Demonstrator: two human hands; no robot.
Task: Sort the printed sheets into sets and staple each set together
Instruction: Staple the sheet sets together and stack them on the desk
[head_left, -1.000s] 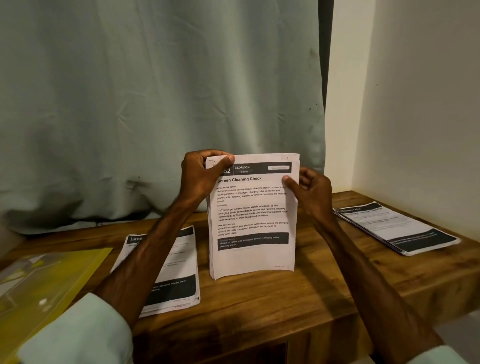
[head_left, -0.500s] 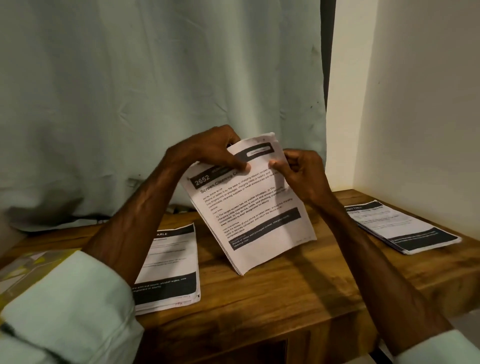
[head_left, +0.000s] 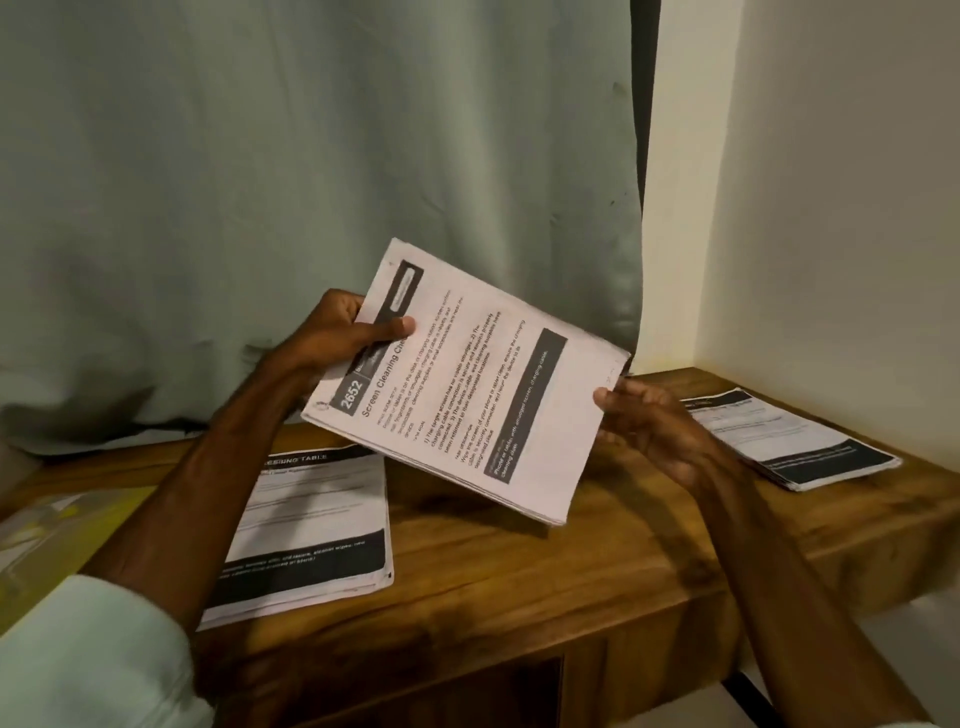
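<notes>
The left hand (head_left: 337, 338) is gripping the sheaf of sheets (head_left: 467, 384) by its headed end, thumb (head_left: 395, 328) pressing down on the printed face and the other fingers curling round underneath, so this hand is carrying the whole weight. The sheaf is hanging in the air above the table (head_left: 519, 561), tilted and turned sideways, touching nothing below it. The right hand (head_left: 644, 426) is meeting the opposite end: its fingers are loosely bent, the tips touching the paper's edge near the corner, and they are not closing round anything. I'm reading that as squaring up, one hand clamping while the other is nudging the edges flush, which a set needs before a staple goes in. Whether this sheaf is stapled yet, I cannot tell.

Two more piles are lying flat on the wood, sitting well apart, I'd say to stop the sets mixing. The near pile (head_left: 322, 514) is lying partly under the left forearm, and the far pile (head_left: 800, 441) is resting over by the wall on the right. So the sorting is looking well along. No stapler is showing anywhere.

As for containers, only a yellow folder (head_left: 52, 535) is showing, at the left edge of the table. It's blurred, and I cannot tell what it's holding, if anything.
</notes>
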